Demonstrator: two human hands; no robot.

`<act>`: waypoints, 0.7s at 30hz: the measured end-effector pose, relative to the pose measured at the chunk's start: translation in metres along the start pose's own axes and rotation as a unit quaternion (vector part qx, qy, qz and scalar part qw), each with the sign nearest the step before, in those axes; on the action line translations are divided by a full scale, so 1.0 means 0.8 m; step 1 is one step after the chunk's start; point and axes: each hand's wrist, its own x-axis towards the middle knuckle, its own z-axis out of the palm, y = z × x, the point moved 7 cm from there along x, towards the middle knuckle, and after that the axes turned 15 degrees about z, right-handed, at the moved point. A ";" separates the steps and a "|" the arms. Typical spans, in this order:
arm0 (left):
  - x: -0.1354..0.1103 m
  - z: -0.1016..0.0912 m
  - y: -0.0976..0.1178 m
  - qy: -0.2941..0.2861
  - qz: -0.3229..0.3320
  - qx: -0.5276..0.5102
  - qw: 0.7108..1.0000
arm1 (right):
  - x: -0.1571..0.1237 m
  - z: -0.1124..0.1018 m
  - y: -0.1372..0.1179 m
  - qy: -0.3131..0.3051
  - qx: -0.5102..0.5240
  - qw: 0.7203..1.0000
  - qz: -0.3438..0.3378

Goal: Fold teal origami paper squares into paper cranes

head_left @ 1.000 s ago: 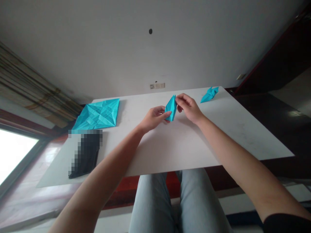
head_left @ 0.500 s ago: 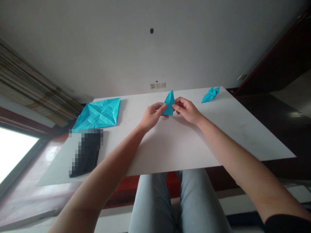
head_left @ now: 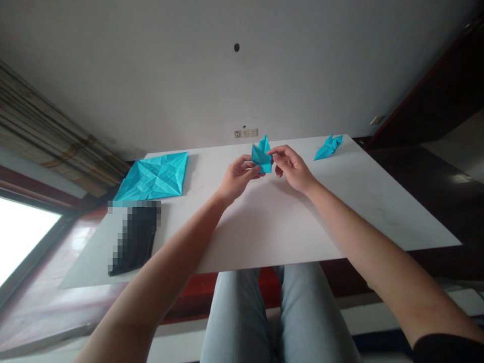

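A small piece of folded blue paper (head_left: 262, 160) is held up over the middle of the white table, its pointed flaps spread apart at the top. My left hand (head_left: 239, 177) grips its lower left part, thumb in front and fingers behind. At the paper's right edge, the curled index finger and thumb of my right hand (head_left: 291, 165) pinch a flap; the exact contact is small and partly hidden. To the right lies another folded blue paper figure (head_left: 328, 147) with pointed ends.
A creased blue paper sheet (head_left: 155, 176) lies at the table's back left. In front of it is a dark flat object (head_left: 139, 239), partly blurred out. The white table (head_left: 260, 227) ends just before my knees; a wall with sockets (head_left: 245, 133) stands behind.
The folded paper has gone from one narrow closed point to a shape with flaps opened apart. My right fingers have moved slightly up along its right edge.
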 end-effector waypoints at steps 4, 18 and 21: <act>-0.002 0.002 0.005 -0.010 0.002 0.030 0.999 | 0.000 0.001 0.003 -0.007 0.004 1.000 0.006; -0.008 0.004 0.000 -0.028 -0.053 0.042 0.997 | 0.002 -0.003 0.017 -0.009 0.014 1.000 0.026; -0.006 0.001 -0.002 -0.019 -0.032 0.033 0.999 | 0.001 0.000 0.018 -0.016 0.012 0.999 0.043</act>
